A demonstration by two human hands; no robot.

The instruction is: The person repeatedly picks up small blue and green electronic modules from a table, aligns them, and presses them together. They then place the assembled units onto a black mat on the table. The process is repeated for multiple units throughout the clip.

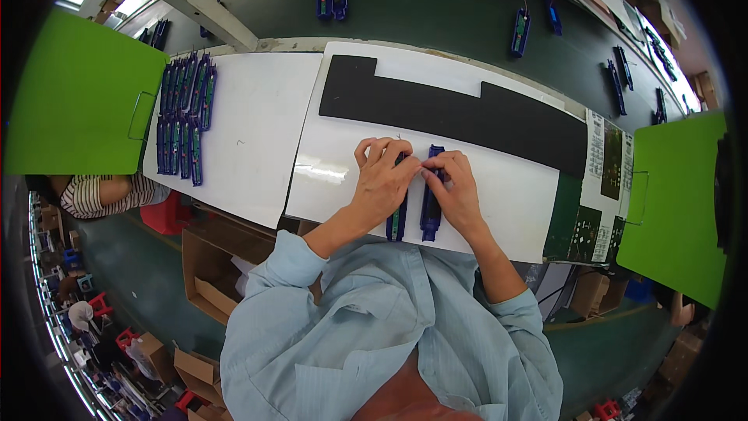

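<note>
Head view: a dark green belt (436, 8) runs along the far side; nearer stand a left green panel (86, 101) and a right green panel (676, 203), then a white sheet (506, 206) with a black board (440, 105) on its far part. At the near middle, the left hand (383, 179) and right hand (456, 193) bend over a left blue shell (392, 226), green inside, and a right blue shell (430, 220). Thumbs and forefingers sit nearly closed, tips together between the shells; whether they pinch anything small, I cannot tell. Good handling, I judge, means keeping both shells flat and the pinch light. Counted: one belt, two panels, one sheet, one board, two shells at hand, and roughly ten blue housings (185, 144) at left, too crowded for an exact tally.
</note>
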